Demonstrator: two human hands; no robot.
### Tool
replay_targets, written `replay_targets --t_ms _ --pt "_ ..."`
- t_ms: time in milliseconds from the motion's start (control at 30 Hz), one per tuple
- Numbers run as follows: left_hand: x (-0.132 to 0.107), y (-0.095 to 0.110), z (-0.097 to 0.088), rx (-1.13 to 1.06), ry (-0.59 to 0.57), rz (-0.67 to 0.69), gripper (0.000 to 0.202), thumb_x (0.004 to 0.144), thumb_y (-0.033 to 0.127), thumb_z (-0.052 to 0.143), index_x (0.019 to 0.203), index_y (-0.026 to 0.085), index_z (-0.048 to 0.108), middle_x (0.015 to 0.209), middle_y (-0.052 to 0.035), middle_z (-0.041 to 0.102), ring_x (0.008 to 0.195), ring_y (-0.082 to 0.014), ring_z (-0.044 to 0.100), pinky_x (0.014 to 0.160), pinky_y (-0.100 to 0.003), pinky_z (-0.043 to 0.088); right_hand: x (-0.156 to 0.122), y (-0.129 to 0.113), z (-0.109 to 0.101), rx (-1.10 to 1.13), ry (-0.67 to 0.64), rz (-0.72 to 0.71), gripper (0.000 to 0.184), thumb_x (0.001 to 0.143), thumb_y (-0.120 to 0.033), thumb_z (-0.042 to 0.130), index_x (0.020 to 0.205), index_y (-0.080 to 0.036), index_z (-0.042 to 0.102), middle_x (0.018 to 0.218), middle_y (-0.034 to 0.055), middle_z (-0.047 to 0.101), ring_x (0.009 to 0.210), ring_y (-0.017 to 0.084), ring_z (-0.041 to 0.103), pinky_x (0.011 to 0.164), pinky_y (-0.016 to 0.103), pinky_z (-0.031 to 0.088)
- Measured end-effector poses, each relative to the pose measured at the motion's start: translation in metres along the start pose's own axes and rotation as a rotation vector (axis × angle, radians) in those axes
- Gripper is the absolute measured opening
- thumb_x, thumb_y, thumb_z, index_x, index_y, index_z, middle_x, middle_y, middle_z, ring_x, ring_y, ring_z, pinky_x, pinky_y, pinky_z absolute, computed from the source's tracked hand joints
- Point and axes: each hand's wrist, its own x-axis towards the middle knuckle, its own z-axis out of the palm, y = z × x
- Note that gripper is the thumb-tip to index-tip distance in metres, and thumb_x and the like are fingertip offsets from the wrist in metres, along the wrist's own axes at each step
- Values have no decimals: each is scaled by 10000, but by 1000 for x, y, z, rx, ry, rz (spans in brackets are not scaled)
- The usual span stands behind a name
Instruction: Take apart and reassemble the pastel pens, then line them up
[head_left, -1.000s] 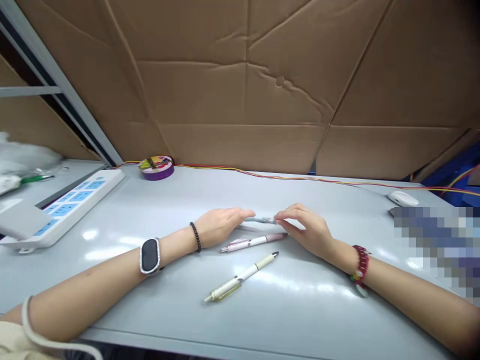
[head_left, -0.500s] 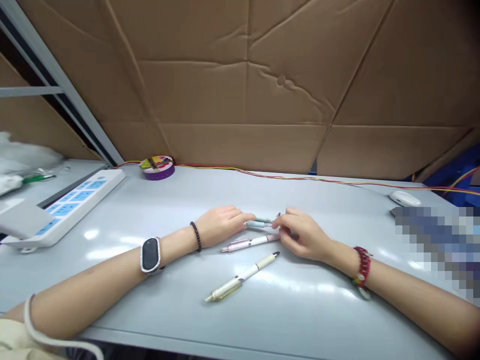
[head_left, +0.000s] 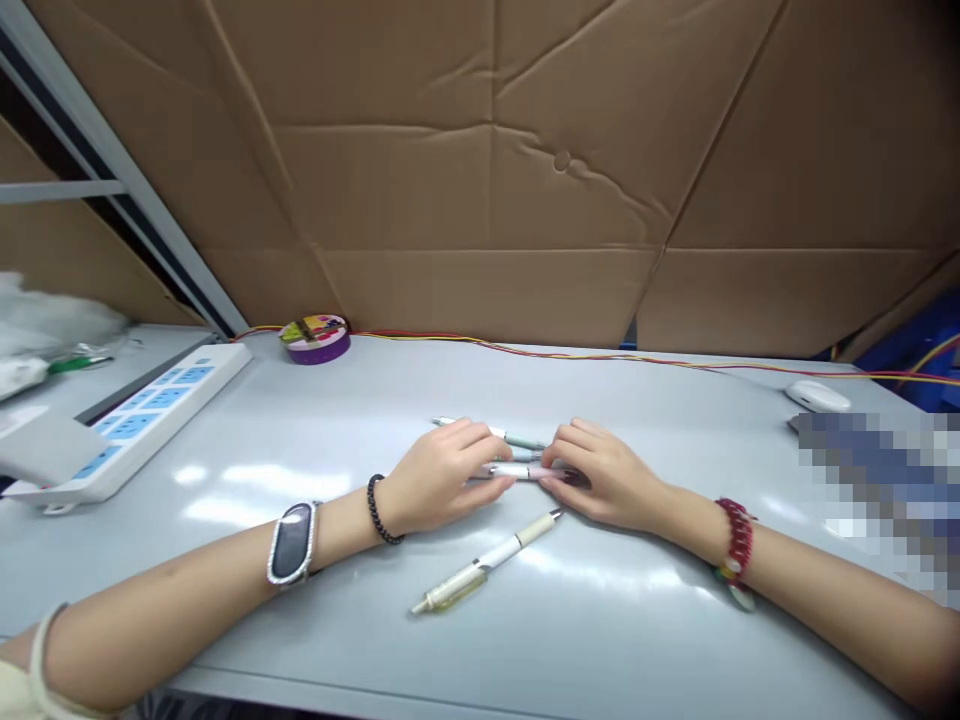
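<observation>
My left hand [head_left: 442, 475] and my right hand [head_left: 600, 470] meet at the middle of the grey table [head_left: 480, 630]. Both pinch the ends of a pink and white pen [head_left: 525, 471] that lies between them. Just behind it a green pen [head_left: 517, 438] lies flat, its far end showing past my left fingers. A cream and yellow pen [head_left: 484, 562] lies loose nearer to me, apart from both hands. A watch and a dark bead bracelet are on my left wrist, a red bead bracelet on my right.
A white and blue power strip [head_left: 127, 420] lies at the left. A purple round tin [head_left: 315, 337] and red-yellow wires [head_left: 600, 357] run along the cardboard back wall [head_left: 487, 180]. A white mouse [head_left: 817, 395] sits at the far right beside a blurred patch.
Both hands have left the green pen at the back and come nearer to me, closing on the ends of the pink pen. The cream pen has not moved.
</observation>
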Motion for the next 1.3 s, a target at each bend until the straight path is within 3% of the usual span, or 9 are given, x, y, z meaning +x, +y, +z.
replay_targets --t_ms 167,267,400,533,700,867,1100,1200,1300 --pt "-1 -7 4 134 -14 103 187 837 354 498 861 178 556 847 -37 580 763 -165 508 677 -271 378 0 3 0 -26 77 17 203 872 -315 468 739 -171 522 689 31 527 658 144 419 597 263 333" --pt "0 -10 5 161 -19 111 150 861 306 474 870 179 552 861 -36 590 770 -159 516 677 -263 376 -1 4 -1 -57 105 34 297 877 -346 459 636 -174 485 621 17 503 618 136 391 568 257 305" --pt "1 -10 6 158 -3 89 196 907 198 360 887 179 554 716 -12 577 669 -137 518 632 -243 377 -3 4 -1 -78 140 85 378 905 -308 404 552 -176 438 526 -3 441 566 129 347 553 258 278" --pt "-1 -12 9 131 -3 36 214 878 134 343 964 181 534 657 3 560 604 -132 516 589 -226 389 -3 2 0 -1 216 82 363 916 -229 364 560 -178 419 507 -16 391 542 121 324 540 251 284" --pt "-5 -13 10 6 -28 6 340 837 92 350 1131 228 453 661 42 579 557 -102 545 540 -183 403 -3 1 0 23 294 -41 348 888 -181 406 542 -186 365 498 -25 325 528 119 288 497 248 258" --pt "-6 -5 5 -137 -15 -89 350 856 99 308 1151 225 447 658 38 579 588 -96 571 576 -179 445 -2 0 -2 34 327 -87 352 880 -171 405 533 -194 348 497 -22 317 522 123 282 478 248 258" --pt "-5 -6 5 -250 -57 -120 359 871 100 280 1169 228 433 681 32 558 597 -97 543 590 -188 434 -6 -3 -5 -145 380 -135 346 894 -290 408 561 -200 382 518 -15 377 529 130 331 539 288 275" --pt "-4 -7 4 -251 -68 -110 363 875 101 253 1167 223 430 704 24 546 612 -101 524 605 -197 421 -8 -3 -4 -88 394 -115 314 897 -357 411 625 -203 391 567 -11 402 550 131 359 557 288 295" --pt "-3 -7 1 -278 -89 -110 267 915 213 297 1153 205 419 676 36 519 557 -92 485 563 -185 393 -9 -2 -2 24 375 -62 289 876 -404 445 676 -203 391 628 -2 423 579 132 382 552 272 322"
